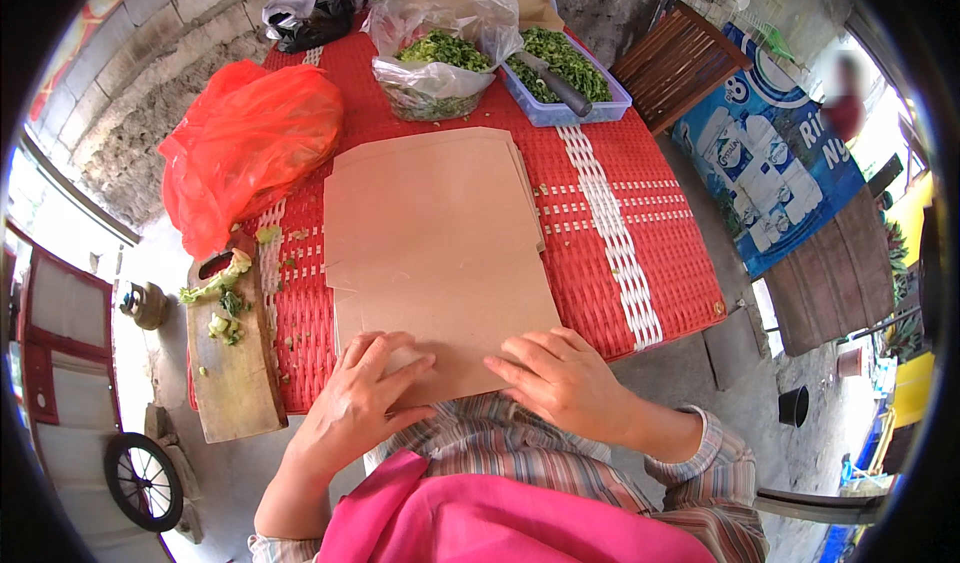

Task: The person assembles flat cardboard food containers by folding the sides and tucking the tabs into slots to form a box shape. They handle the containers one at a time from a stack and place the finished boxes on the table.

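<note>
A flat brown cardboard sheet (pixel 435 233), with cut notches along its sides, lies in front of me on top of at least one similar sheet. Its near edge reaches the table's front edge. My left hand (pixel 365 388) has bent fingers over the near left part of the cardboard, the thumb at its near edge. Facing it, my right hand (pixel 565 383) curls over the near right part, fingertips on the cardboard and thumb hidden. Both hands touch only the cardboard.
A wooden cutting board (pixel 235 383) with vegetable scraps overhangs the red woven table (pixel 660 293) at left, near a red plastic bag (pixel 250 133). Behind are a clear bag (pixel 430 98) of chopped greens and a blue tray (pixel 570 115) of greens with a knife (pixel 560 85) across it.
</note>
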`<state>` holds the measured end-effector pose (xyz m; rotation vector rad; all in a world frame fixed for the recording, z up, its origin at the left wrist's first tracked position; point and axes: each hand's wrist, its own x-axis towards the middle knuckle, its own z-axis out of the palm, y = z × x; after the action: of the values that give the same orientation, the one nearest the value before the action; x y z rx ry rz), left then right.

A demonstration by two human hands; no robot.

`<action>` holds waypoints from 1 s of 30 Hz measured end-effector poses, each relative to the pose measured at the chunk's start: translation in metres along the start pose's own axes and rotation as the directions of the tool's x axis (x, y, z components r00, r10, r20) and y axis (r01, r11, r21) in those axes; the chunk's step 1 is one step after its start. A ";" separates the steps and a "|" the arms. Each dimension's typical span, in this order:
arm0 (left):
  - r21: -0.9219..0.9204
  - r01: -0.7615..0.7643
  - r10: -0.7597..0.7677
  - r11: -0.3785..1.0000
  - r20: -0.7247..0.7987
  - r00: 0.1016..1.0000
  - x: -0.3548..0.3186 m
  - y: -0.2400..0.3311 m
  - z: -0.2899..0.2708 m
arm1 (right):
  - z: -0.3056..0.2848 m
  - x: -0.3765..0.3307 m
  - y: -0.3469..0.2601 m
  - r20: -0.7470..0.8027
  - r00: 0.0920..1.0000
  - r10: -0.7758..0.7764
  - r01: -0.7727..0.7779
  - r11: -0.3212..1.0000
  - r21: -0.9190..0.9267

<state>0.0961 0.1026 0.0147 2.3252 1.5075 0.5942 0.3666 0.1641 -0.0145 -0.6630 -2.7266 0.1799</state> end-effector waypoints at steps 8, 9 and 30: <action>0.172 -0.008 0.032 0.985 -0.137 0.990 -0.005 0.009 0.028 | 0.005 0.002 0.005 -0.086 0.996 0.030 -0.033 0.999 -0.030; 0.164 0.005 0.018 0.986 -0.135 0.991 -0.006 0.013 0.027 | 0.005 0.002 0.005 -0.092 0.995 0.033 -0.035 0.999 -0.021; 0.175 0.124 -0.090 0.977 -0.191 0.978 0.021 -0.002 0.028 | -0.006 0.040 0.012 -0.080 0.993 0.092 -0.102 0.986 -0.132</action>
<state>0.1164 0.1217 -0.0067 2.3594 1.8316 0.6798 0.3400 0.1935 -0.0001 -0.8242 -2.6546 -0.0081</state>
